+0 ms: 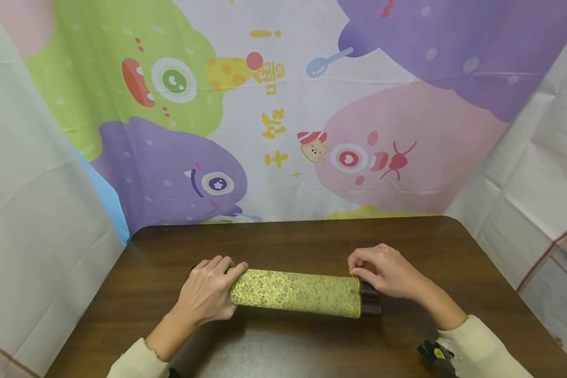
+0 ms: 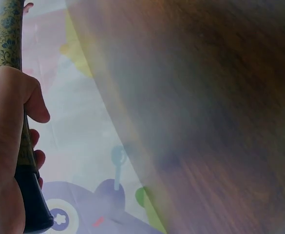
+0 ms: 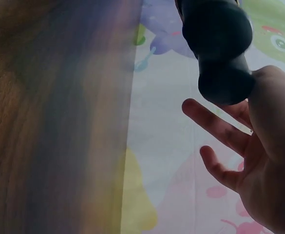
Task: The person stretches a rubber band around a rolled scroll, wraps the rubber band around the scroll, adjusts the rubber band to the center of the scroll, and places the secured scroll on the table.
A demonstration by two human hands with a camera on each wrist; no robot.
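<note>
A long yellow-green brocade sleeve (image 1: 297,294) with a dark floral pattern is held level above the table. My left hand (image 1: 208,291) grips its left end, thumb on top and fingers curled round it. From that end a dark tip (image 2: 34,202) sticks out below my palm in the left wrist view. Two dark rounded rod ends (image 1: 370,304) poke from the sleeve's right opening. Beside that opening, my right hand (image 1: 389,270) pinches a thin yellow string (image 1: 353,274) between thumb and index finger. In the right wrist view its other fingers (image 3: 215,122) are spread, behind the rod ends.
Below both hands lies a brown wooden table (image 1: 283,346). A cartoon-printed curtain (image 1: 283,194) hangs along its far edge, with pale cloth (image 1: 42,210) at the sides. A small black device (image 1: 434,352) is by the right sleeve cuff.
</note>
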